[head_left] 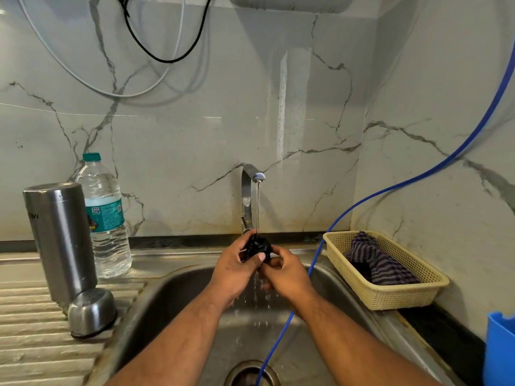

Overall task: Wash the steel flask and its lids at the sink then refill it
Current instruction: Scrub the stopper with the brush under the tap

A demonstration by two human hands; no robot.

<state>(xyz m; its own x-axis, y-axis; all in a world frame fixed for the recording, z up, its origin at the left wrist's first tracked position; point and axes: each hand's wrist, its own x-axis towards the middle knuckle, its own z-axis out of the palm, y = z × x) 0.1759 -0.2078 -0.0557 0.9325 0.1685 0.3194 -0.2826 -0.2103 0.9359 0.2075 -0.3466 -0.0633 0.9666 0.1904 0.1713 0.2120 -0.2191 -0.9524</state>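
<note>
The small black lid (257, 246) is mostly covered by the fingers (241, 246) of the left hand (234, 263) and the right hand (285, 271), so its shape cannot be made out. The bottom edge cuts off the drain (250, 373) and both forearms. The right edge cuts off a blue container (500, 346). A grey appliance (289, 2), perhaps a water heater, is cropped at the top. The steel flask (60, 240) hides the lower left of the plastic bottle (107, 218), and the flask's lettering is too small to read. The blue tube (418, 174) leaves the frame at both ends.
</note>
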